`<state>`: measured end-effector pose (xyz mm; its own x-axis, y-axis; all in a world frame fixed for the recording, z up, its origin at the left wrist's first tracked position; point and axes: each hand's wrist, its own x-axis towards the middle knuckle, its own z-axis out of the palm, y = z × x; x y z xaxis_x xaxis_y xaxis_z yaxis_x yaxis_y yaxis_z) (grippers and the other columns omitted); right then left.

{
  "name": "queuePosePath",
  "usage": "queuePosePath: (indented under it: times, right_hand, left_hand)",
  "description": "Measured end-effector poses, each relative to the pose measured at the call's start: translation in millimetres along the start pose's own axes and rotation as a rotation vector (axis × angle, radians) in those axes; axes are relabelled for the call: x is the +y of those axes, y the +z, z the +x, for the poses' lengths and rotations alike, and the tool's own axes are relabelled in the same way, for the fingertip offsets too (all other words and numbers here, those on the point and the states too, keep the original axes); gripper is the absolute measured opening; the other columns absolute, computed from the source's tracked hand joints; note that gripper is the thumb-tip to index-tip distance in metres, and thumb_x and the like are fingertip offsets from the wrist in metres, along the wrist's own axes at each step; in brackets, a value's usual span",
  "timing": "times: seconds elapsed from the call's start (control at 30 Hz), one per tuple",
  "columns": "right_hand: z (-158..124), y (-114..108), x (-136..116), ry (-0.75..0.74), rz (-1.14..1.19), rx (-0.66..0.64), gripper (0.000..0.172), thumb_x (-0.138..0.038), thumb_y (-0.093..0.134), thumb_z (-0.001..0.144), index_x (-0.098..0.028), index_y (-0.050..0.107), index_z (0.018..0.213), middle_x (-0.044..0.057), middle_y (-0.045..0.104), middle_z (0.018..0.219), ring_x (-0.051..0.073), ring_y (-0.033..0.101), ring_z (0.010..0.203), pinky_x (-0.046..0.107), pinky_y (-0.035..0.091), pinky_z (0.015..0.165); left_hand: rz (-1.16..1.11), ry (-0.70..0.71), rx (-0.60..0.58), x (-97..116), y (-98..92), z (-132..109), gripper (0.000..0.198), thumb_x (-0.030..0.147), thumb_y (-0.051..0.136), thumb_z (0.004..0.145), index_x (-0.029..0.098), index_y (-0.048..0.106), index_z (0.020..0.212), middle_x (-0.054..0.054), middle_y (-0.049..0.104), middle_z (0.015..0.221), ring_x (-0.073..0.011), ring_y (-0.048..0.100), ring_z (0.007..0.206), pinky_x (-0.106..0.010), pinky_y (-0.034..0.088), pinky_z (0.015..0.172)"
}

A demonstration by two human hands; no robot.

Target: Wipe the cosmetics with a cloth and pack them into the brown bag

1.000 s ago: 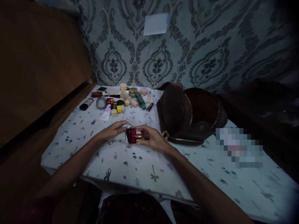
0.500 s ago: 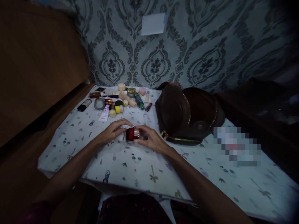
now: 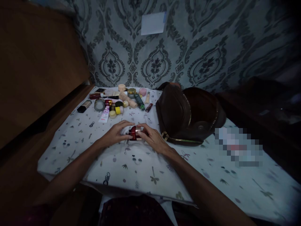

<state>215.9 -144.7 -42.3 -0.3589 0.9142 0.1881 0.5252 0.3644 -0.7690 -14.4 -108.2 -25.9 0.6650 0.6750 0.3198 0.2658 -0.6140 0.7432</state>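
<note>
A small red jar (image 3: 133, 133) with a gold-pink cap lies on its side between my hands, low over the white patterned cloth (image 3: 131, 166). My right hand (image 3: 152, 137) grips its cap end with curled fingers. My left hand (image 3: 117, 132) is closed around the red end, with a bit of white cloth or tissue under its fingers. Both forearms reach in from the bottom of the view.
A cluster of cosmetics (image 3: 117, 100) lies at the back left of the cloth: tubes, small jars, a dark bottle (image 3: 82, 106). An open brown bag (image 3: 188, 114) stands to the right of my hands. A patterned wall rises behind, and wooden furniture (image 3: 35, 69) stands on the left.
My left hand has closed in onto the red end of the jar, which it only neared before. The jar has tilted slightly between both hands.
</note>
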Motion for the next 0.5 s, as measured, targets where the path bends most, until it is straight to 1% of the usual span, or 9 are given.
queuePosePath:
  times: [0.07,0.17,0.2,0.27,0.33,0.43,0.5]
  right_hand:
    - [0.9,-2.5,3.6,-0.046,0.029,-0.025,0.048,-0.055,0.055,0.09,-0.023,0.056,0.126,0.003,0.064,0.095,0.021,0.059,0.084,0.035,0.046,0.08]
    - [2.2,-6.4,9.8,-0.135,0.045,-0.062,0.067,-0.053,0.074,0.075,-0.024,0.054,0.132,0.007,0.059,0.109,0.026,0.057,0.1,0.04,0.047,0.09]
    - [2.4,-7.2,11.2,-0.153,0.048,-0.065,0.072,-0.051,0.078,0.072,-0.025,0.052,0.134,0.007,0.057,0.112,0.026,0.056,0.104,0.041,0.047,0.091]
    - [2.2,-7.8,12.0,-0.154,0.074,-0.062,0.076,-0.046,0.08,0.07,-0.024,0.048,0.136,0.008,0.055,0.117,0.026,0.056,0.105,0.041,0.047,0.091]
    - [1.6,-6.6,10.8,-0.114,0.126,-0.049,0.072,-0.041,0.08,0.072,-0.023,0.046,0.133,0.008,0.056,0.117,0.023,0.059,0.097,0.038,0.049,0.085]
    - [0.9,-2.6,8.9,-0.061,0.175,-0.044,0.055,-0.036,0.075,0.076,-0.022,0.048,0.122,0.004,0.06,0.103,0.018,0.059,0.082,0.032,0.049,0.074]
    - [1.0,0.2,8.8,-0.054,0.186,-0.027,0.048,-0.037,0.073,0.078,-0.021,0.05,0.117,0.003,0.061,0.097,0.017,0.058,0.079,0.03,0.048,0.072]
  left_hand:
    - [0.013,-0.011,0.005,-2.2,2.6,0.3,0.054,0.048,0.07,0.082,0.02,0.06,0.127,-0.011,0.063,0.119,-0.0263,0.059,0.111,-0.037,0.044,0.098]
    - [0.005,-0.024,0.006,-4.3,5.3,0.2,0.052,0.048,0.068,0.084,0.02,0.06,0.127,-0.01,0.064,0.118,-0.0253,0.059,0.11,-0.036,0.044,0.097]
    - [-0.001,-0.031,0.009,-4.7,5.9,0.1,0.051,0.048,0.067,0.085,0.02,0.06,0.127,-0.01,0.064,0.117,-0.0251,0.059,0.109,-0.035,0.044,0.097]
    - [-0.011,-0.047,0.015,-5.5,6.4,-0.2,0.051,0.047,0.067,0.085,0.02,0.06,0.127,-0.009,0.064,0.117,-0.025,0.059,0.109,-0.035,0.044,0.096]
    - [-0.014,-0.065,0.024,-6.1,6.1,-0.4,0.052,0.047,0.068,0.084,0.019,0.06,0.128,-0.01,0.064,0.117,-0.0254,0.059,0.109,-0.035,0.044,0.096]
    - [-0.027,-0.093,0.039,-6.3,4.1,-0.5,0.052,0.046,0.065,0.086,0.018,0.059,0.129,-0.011,0.063,0.119,-0.0261,0.058,0.112,-0.036,0.044,0.097]
    - [-0.04,-0.121,0.045,-5.8,2.4,-0.6,0.05,0.046,0.062,0.089,0.019,0.059,0.131,-0.011,0.062,0.122,-0.0263,0.058,0.113,-0.035,0.044,0.097]
